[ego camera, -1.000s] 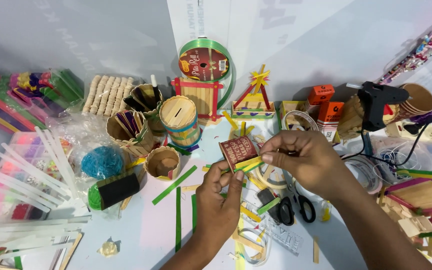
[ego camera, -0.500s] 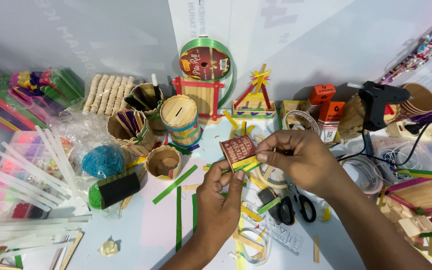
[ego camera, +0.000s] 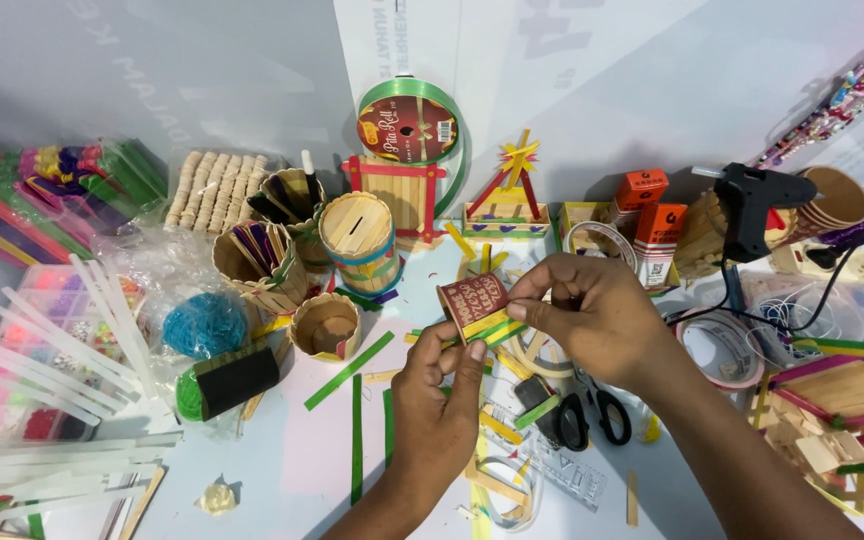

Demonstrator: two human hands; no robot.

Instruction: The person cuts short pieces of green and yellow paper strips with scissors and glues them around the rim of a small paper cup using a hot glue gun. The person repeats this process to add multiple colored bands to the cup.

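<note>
Both hands meet over the middle of a crowded craft table. The left hand (ego camera: 442,385) comes up from six o'clock and pinches a small red paper cup (ego camera: 472,300) from below, thumb and fingers closed on its lower edge. The right hand (ego camera: 592,315), reaching in from four o'clock, closes its fingertips on the cup's right side, where yellow and green craft sticks (ego camera: 487,328) are pressed against the wall. The cup is held in the air, tilted on its side with its mouth toward ten o'clock, just above the tabletop (ego camera: 282,460).

As I see it, the weak point is the sticks: they seem held only by finger pressure, so a slackened pinch could let one slide askew or drop among the loose green strips (ego camera: 347,372) below. Squeezing too hard could dent the thin cup wall. I cannot tell whether any glue is on them.

The cup is dark red with a pale printed pattern, small and light, its rim round and undented.

At two o'clock a black glue gun (ego camera: 752,205) stands beside stacked brown cups (ego camera: 837,200); black-handled scissors (ego camera: 587,415) lie at five o'clock, directly under the right wrist. At ten o'clock stand stick-built pots (ego camera: 357,240).
</note>
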